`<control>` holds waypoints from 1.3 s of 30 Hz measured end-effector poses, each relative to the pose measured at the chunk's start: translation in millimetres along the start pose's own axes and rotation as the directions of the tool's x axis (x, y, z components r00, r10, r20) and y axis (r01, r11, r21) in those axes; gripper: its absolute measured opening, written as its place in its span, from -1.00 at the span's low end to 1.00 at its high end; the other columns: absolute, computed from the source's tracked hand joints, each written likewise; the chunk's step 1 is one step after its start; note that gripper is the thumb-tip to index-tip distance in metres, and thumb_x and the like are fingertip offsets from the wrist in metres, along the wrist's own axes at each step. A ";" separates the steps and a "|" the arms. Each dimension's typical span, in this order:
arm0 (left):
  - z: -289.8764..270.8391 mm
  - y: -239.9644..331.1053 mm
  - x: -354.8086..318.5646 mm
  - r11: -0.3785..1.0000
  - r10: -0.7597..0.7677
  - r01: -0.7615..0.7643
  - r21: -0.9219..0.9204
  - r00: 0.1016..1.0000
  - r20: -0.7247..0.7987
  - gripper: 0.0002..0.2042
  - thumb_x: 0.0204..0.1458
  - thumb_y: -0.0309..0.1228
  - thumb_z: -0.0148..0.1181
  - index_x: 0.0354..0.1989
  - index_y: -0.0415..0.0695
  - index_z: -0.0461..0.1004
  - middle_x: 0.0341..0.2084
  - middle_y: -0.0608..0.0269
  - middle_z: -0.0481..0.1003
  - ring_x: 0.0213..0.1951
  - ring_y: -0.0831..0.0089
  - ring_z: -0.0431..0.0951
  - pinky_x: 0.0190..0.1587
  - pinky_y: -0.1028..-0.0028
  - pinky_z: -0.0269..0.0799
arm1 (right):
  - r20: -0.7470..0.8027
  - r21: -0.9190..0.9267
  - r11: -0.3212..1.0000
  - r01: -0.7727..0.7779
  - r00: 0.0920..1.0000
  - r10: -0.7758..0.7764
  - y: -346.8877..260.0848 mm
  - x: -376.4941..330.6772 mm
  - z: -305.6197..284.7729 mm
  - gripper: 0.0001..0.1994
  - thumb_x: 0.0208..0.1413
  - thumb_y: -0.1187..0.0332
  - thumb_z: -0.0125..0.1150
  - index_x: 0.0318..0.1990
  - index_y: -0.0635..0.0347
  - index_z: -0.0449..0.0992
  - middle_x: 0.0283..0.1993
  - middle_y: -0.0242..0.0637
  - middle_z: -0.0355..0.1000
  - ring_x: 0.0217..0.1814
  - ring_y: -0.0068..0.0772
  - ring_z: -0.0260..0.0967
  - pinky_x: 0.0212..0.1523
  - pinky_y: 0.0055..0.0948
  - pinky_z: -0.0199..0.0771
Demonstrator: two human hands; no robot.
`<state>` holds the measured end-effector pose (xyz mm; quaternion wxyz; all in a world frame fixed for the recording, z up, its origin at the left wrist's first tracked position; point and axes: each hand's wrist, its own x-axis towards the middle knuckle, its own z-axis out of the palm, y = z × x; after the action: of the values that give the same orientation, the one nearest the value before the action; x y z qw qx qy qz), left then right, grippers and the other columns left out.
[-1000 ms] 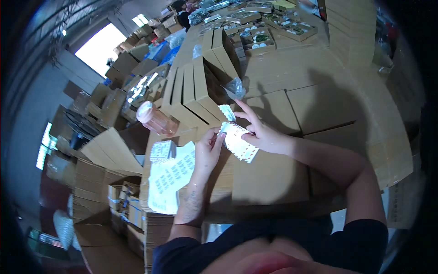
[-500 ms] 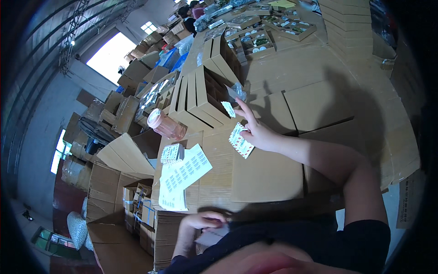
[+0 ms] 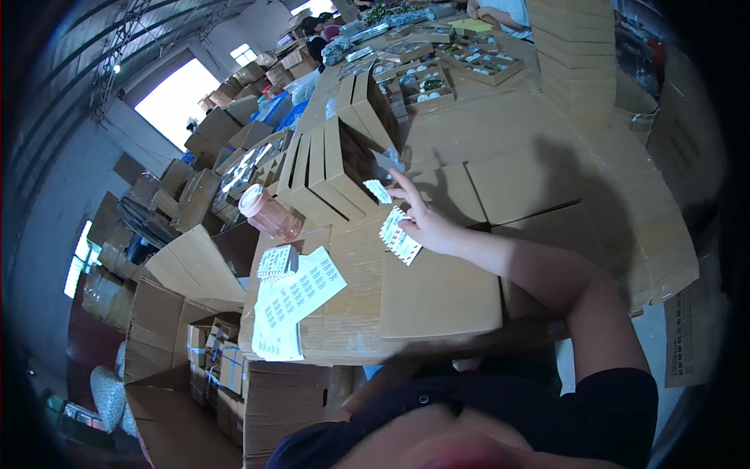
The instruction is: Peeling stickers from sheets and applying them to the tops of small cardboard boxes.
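My right hand reaches in from the right over the cardboard-covered table. Its thumb presses on a white card with a patterned edge. A smaller white card sits against its fingers. The index finger stretches toward the opening of an upright cardboard box, where a grey-white flat piece and clear plastic show. Whether the cards rest on the table or are lifted is hard to tell. My left hand is out of sight; only a bit of that arm shows at the table's near edge.
A pink-lidded cup, a stack of small cards and printed label sheets lie on the left. Divided trays fill the far table. Tall stacked cardboard stands far right; an open carton is lower left. Other people are at the back.
My left hand, earlier at the near edge with a pale card, has dropped out of view. My right hand keeps nearly the same pose. The whole view has shifted slightly.
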<state>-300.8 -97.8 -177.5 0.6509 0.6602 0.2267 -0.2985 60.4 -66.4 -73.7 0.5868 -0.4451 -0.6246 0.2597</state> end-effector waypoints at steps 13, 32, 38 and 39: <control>-8.6 29.1 -0.2 0.993 0.024 -0.030 0.116 0.998 0.052 -0.59 0.20 -0.40 0.04 0.22 -0.21 0.30 -0.07 0.09 0.51 -0.10 0.42 0.46 -0.06 0.46 0.33 | 0.065 -0.085 0.996 -0.029 0.997 0.034 -11.8 -1.6 -5.2 -0.09 0.05 0.68 0.00 0.43 -0.16 -0.39 0.35 0.07 0.04 -0.25 -0.38 0.39 -0.14 -0.42 0.41; -57.2 143.9 -82.5 0.779 0.469 -0.626 0.009 0.573 -0.672 -0.58 0.25 -0.30 -0.03 0.21 -0.27 0.27 0.00 -0.06 0.46 0.10 0.24 0.45 0.20 0.24 0.30 | -0.119 -0.167 0.979 0.116 0.983 -0.137 -13.7 -8.6 -6.9 -0.19 -0.07 0.71 0.07 0.38 0.02 -0.06 0.28 0.06 -0.06 0.27 0.21 0.11 0.18 -0.12 0.26; -131.6 223.9 -2.3 0.590 0.775 -0.400 0.701 0.037 -0.631 -0.24 0.07 -0.45 0.25 0.38 -0.28 -0.09 0.27 0.00 0.16 0.28 0.33 0.18 0.28 0.35 0.12 | -0.085 -0.365 0.868 0.336 0.917 -0.390 -10.5 -8.9 9.0 -0.33 0.00 0.61 0.16 0.30 0.03 0.11 0.32 0.04 -0.09 0.38 0.16 -0.01 0.21 -0.14 0.30; -135.2 227.3 2.8 0.624 0.683 -0.633 0.458 0.157 -0.713 -0.38 0.12 -0.45 0.20 0.32 -0.29 0.09 0.16 0.05 0.31 0.18 0.38 0.32 0.20 0.40 0.24 | -0.060 -0.338 0.857 0.390 0.899 -0.433 -11.7 -9.1 11.8 -0.34 0.00 0.61 0.17 0.29 0.04 0.12 0.32 0.04 -0.09 0.39 0.15 -0.02 0.22 -0.14 0.30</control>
<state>-129.1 25.1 -18.3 0.4971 0.7614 0.1937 0.3682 45.3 -77.4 -70.5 0.5898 -0.4061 -0.6980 -0.0065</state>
